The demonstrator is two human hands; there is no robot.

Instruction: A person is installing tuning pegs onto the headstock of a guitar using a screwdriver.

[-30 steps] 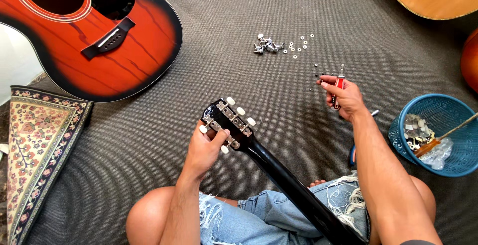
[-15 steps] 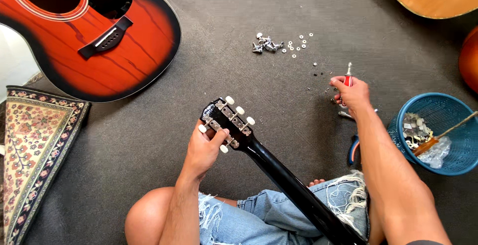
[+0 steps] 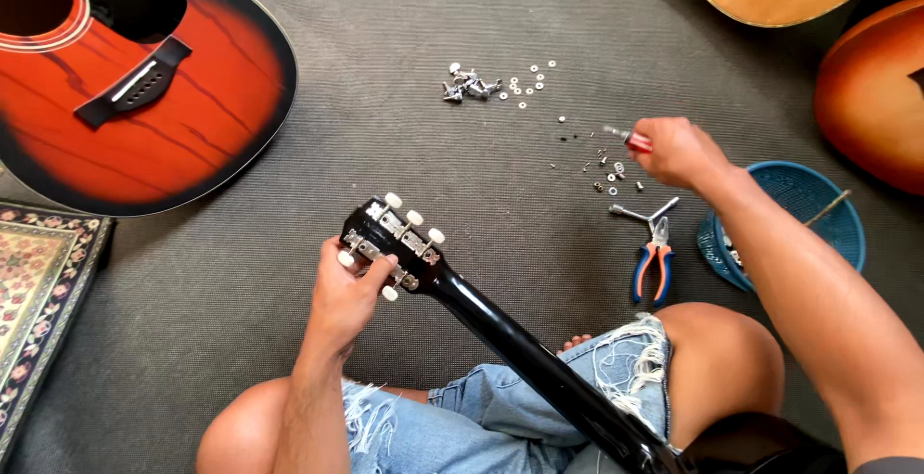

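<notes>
A black guitar neck runs from my lap up to its headstock (image 3: pixel 393 243), which carries white tuner knobs. My left hand (image 3: pixel 345 299) grips the headstock from below, fingers on the tuners. My right hand (image 3: pixel 680 152) is shut on a small red-handled screwdriver (image 3: pixel 628 138), its tip pointing left. It hovers just right of a scatter of small screws and nuts (image 3: pixel 604 168) on the grey carpet. Farther back lies a cluster of loose tuning machines and washers (image 3: pixel 491 82).
Pliers with blue and orange handles (image 3: pixel 653 260) and a small wrench (image 3: pixel 637 212) lie by my right knee. A blue basket (image 3: pixel 818 206) sits under my right forearm. An orange-red guitar body (image 3: pixel 135 79) lies at the left, two more guitars at the upper right, a patterned rug at the left edge.
My right hand with the screwdriver has moved lower and turned the tool from upright to pointing left, over the small screws. My left hand has stayed on the headstock.
</notes>
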